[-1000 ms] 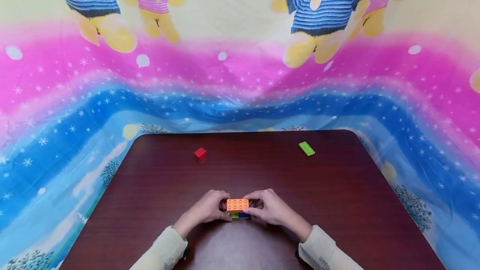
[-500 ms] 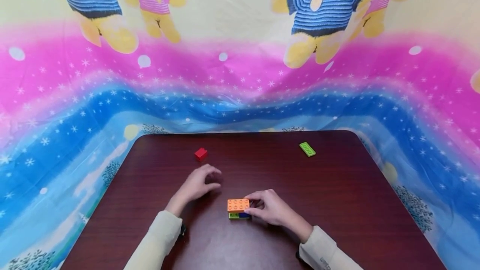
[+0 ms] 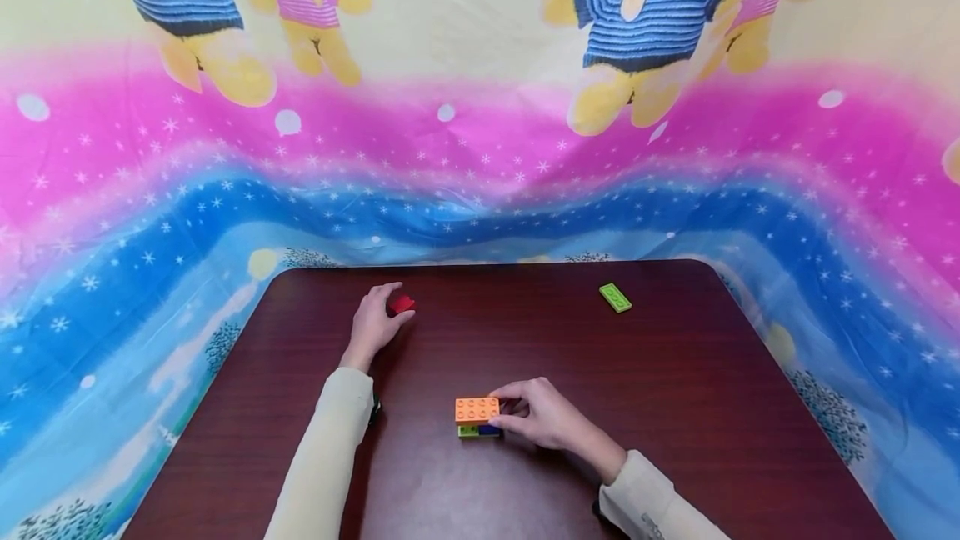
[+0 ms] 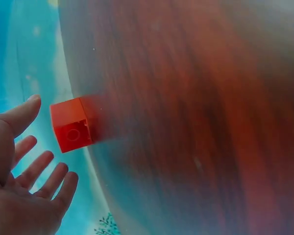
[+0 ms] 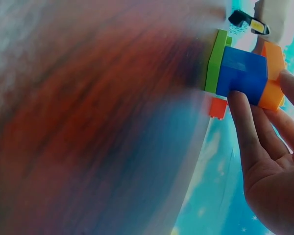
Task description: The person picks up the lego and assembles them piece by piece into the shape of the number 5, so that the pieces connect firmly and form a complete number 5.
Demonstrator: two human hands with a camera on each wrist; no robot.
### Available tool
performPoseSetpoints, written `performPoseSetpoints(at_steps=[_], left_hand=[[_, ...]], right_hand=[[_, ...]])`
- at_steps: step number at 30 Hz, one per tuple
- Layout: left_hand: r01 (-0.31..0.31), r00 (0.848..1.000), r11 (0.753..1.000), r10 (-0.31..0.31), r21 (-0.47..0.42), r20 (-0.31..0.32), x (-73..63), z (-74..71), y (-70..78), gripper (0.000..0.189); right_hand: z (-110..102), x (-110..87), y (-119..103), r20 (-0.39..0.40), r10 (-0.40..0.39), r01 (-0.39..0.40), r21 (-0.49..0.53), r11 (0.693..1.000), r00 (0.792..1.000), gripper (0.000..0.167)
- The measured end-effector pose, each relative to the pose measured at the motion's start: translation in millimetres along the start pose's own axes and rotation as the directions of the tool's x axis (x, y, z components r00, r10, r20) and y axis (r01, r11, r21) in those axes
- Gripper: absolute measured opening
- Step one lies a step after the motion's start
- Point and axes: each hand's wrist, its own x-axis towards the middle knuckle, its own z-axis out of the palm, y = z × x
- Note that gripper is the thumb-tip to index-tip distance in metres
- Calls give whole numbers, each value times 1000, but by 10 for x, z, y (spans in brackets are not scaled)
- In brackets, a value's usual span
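Observation:
My left hand [image 3: 372, 322] reaches around the red toy brick [image 3: 402, 304] at the back left of the table. In the left wrist view its fingers and thumb are spread, with a gap between them and the red brick [image 4: 71, 126]. My right hand [image 3: 546, 418] holds the right end of a small brick stack near the middle front. An orange brick [image 3: 477, 410] tops this stack, over a blue brick [image 5: 242, 73] and a green plate [image 5: 215, 63]. In the right wrist view the thumb lies on the orange brick and a fingertip touches the blue one.
A loose light-green plate [image 3: 615, 297] lies at the back right of the dark wooden table [image 3: 510, 323]. A printed curtain [image 3: 480, 148] hangs right behind the table's far edge and along its sides.
My left hand has let go of the stack and moved forward and left to the red brick. The right hand and the stack have stayed in place.

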Motion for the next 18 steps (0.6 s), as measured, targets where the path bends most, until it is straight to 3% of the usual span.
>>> performPoseSetpoints(at_steps=[6, 18], left_hand=[[77, 996, 997, -76, -25, 45, 68, 71, -53, 66], [109, 989, 994, -112, 27, 100, 88, 97, 5, 48]], right_hand=[[-8, -5, -10, 12, 23, -23, 5, 1000, 1000, 33], [-22, -19, -2, 17, 26, -26, 2, 1000, 1000, 33]])
